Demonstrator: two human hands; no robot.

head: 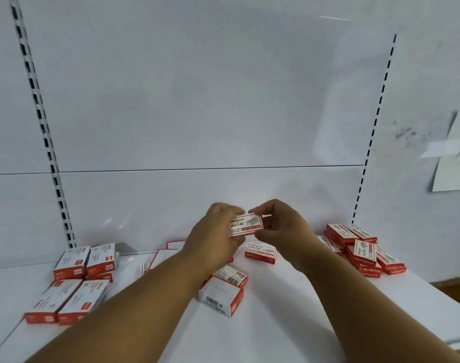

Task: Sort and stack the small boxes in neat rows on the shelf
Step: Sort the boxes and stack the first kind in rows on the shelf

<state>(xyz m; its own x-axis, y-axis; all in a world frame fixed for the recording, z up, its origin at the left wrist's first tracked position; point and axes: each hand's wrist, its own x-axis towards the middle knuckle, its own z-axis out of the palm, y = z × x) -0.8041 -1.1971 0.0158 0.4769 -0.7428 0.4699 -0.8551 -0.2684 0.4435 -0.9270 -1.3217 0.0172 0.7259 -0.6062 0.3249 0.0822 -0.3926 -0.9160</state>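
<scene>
Small box between left hand and right hand: thin printed cardboard, white and red, smooth with slight sheen. Same printed cardboard on the stacked boxes at left, the heap at right and the larger open box in the middle, with a paper barcode label on its side. Shelf board: white, smooth, probably painted metal, a little glossy. Back panel: white, smooth, shiny, with soft reflections. Slotted uprights: looks like white painted metal with dark punched slots. Paper sheet on the wall at right: matt, thin, lightly curled at one edge.
</scene>
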